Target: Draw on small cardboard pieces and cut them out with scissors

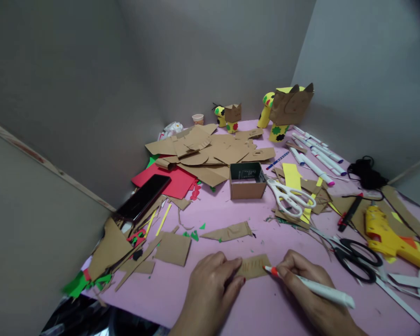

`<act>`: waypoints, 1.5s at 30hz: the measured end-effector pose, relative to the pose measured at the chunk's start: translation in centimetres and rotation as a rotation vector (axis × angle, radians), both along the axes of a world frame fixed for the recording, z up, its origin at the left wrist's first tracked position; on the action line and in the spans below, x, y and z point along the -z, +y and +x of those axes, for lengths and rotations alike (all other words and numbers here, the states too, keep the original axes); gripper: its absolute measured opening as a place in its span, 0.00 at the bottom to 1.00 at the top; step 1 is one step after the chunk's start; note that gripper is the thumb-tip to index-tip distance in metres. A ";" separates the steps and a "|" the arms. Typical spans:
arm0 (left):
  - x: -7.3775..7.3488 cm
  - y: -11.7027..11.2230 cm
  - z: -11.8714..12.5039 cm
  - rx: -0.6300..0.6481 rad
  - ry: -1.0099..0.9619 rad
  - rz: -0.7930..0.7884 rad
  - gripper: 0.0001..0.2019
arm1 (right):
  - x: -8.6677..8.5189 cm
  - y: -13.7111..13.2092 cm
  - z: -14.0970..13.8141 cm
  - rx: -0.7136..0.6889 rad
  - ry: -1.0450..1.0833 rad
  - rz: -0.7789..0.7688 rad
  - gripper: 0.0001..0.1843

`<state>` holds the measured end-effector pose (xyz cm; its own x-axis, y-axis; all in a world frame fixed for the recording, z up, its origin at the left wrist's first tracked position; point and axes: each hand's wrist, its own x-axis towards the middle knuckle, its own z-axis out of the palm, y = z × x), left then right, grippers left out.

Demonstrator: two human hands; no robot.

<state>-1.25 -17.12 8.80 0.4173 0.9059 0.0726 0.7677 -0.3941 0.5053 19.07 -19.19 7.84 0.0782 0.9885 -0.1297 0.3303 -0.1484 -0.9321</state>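
Note:
My left hand (210, 289) presses flat on the left end of a small brown cardboard piece (255, 266) lying on the pink table (224, 214). In my right hand (310, 287) is a white marker with an orange tip (313, 285). The tip touches the right edge of the cardboard piece, which bears faint marks. Both hands sit at the near edge of the table.
A small open cardboard box (247, 181) stands mid-table, with white scissors (291, 197) to its right. Black scissors (357, 256) and a yellow glue gun (388, 238) lie right. Cardboard scraps (210, 151), red paper (175, 183), a phone (143, 197), markers (317, 156) and yellow cardboard figures (287, 109) fill the back.

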 end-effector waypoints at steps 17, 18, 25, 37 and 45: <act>0.1 0.0 0.2 -0.025 -0.049 0.020 0.11 | -0.9 0.2 -2.3 -0.290 -0.075 0.171 0.07; 0.1 0.0 0.2 -0.023 -0.050 0.021 0.11 | -0.9 0.3 -2.3 -0.293 -0.077 0.173 0.07; 0.0 0.1 0.2 -0.020 -0.039 0.018 0.10 | -1.1 0.6 -2.3 -0.319 -0.081 0.145 0.07; -0.1 0.0 0.2 -0.014 -0.027 0.001 0.10 | -0.4 0.4 -1.5 -0.255 -0.161 0.049 0.11; 0.1 0.1 0.1 -0.019 -0.042 0.016 0.10 | -0.1 0.2 -0.6 -0.196 -0.202 0.043 0.14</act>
